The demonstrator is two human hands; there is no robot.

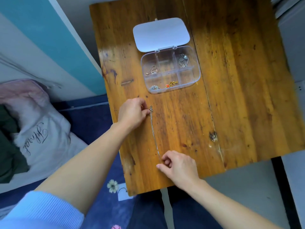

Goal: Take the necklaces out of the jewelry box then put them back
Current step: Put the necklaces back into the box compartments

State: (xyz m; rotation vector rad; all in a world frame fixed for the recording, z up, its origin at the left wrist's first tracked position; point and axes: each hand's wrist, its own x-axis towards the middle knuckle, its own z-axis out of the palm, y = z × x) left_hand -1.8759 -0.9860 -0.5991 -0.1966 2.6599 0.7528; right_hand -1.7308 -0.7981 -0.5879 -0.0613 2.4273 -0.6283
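A thin silver necklace (154,133) lies stretched in a line on the wooden table (231,104). My left hand (132,113) pinches its far end near the clasp. My right hand (179,166) pinches its near end. Beyond them stands the clear plastic jewelry box (197,76), its white lid (160,33) folded open at the back. In its compartments lie a rose-gold chain (152,71), a silver pendant necklace (183,61), a silver chain (154,87) and a gold chain with a red charm (171,84). Two compartments look empty.
The table's left edge runs along a bed with a pink pillow (33,113) and dark blue sheet (92,123). The near edge of the table is just under my right wrist. A grey floor (247,187) shows to the right.
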